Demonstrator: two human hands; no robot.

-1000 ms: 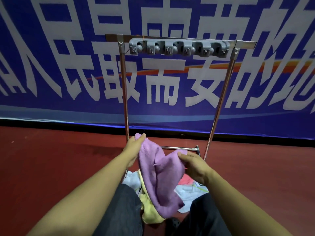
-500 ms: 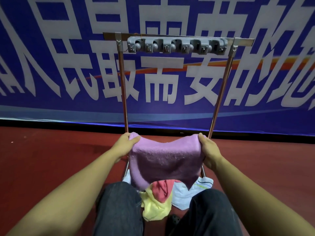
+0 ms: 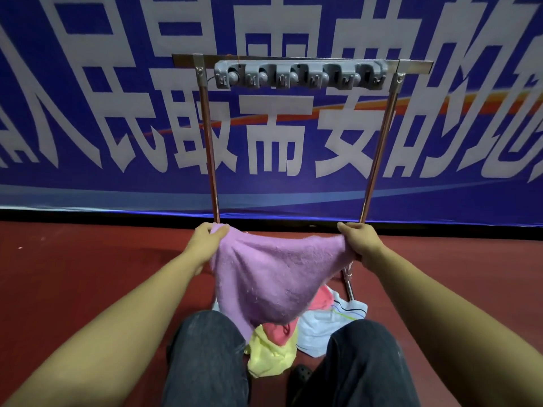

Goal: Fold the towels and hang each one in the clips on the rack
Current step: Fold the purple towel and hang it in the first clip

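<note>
Towels lie in a heap on the red floor (image 3: pixel 88 274), and one of them, a purple towel (image 3: pixel 273 277) of nubby terry cloth, is held up in the air before the rack (image 3: pixel 210 148). At far left, the left hand (image 3: pixel 207 245) has its grip closed on the towel's upper left corner, thumb over the top edge and fingers curled behind the cloth. From that corner the top edge runs taut and slightly sagging across to the right. The body of the cloth hangs below in a rough downward-pointing triangle, soft and fuzzy, its lowest tip over the heap. Beneath it, between two knees in dark trousers, sit a crumpled yellow towel (image 3: pixel 270 353), a pink towel (image 3: pixel 321 299) and a white towel (image 3: pixel 332 327) with thin coloured stripes; all three touch one another. Above, the rack consists of two slender shiny metal uprights joined by a flat metal crossbar. A grey plastic clip strip (image 3: pixel 299 75) is mounted under that bar, showing a row of rounded rollers and squared slots; no cloth hangs in it. At right, the right hand (image 3: pixel 360 242) has its grip closed on the upper right corner, cloth bunched in the fist just beside the right upright. Behind everything stretches a smooth blue banner (image 3: pixel 58 177) with large white characters.
</note>
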